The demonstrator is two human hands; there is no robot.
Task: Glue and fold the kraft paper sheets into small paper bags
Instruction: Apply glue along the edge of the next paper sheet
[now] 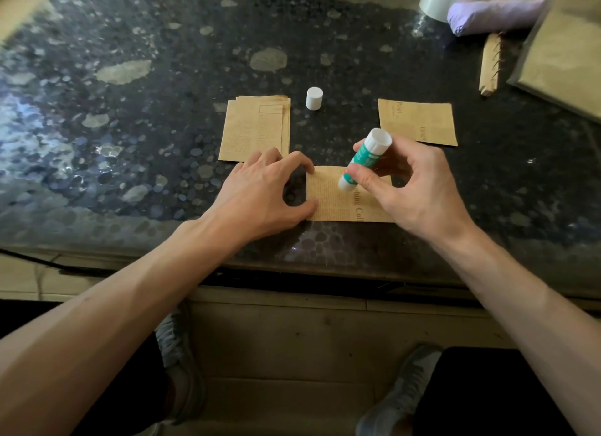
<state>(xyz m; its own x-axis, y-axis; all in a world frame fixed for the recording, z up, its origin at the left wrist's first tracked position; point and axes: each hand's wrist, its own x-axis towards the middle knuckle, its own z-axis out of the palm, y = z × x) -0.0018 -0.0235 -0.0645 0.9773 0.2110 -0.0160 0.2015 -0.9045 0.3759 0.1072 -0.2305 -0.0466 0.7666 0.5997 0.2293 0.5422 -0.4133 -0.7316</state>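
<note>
At the near edge of the dark speckled tabletop [182, 77], a printed kraft paper sheet [328, 201] is lying flat. The left hand [266, 194] is pressing its left edge with forefinger tip and thumb, its grip spread apart and holding nothing. The right hand [419, 191] is holding a green and white glue stick [366, 157], its grip clamped round the barrel; the stick is leaning, its lower end touching the sheet. Farther back, the white cap [314, 98] is standing upright between a stack of kraft sheets [257, 129] on the left and a single kraft piece [418, 121] on the right. At the far right corner, a tape roll [434, 1], a purple bundle [494, 12] and a large brown packet [562, 61] are lying.
</note>
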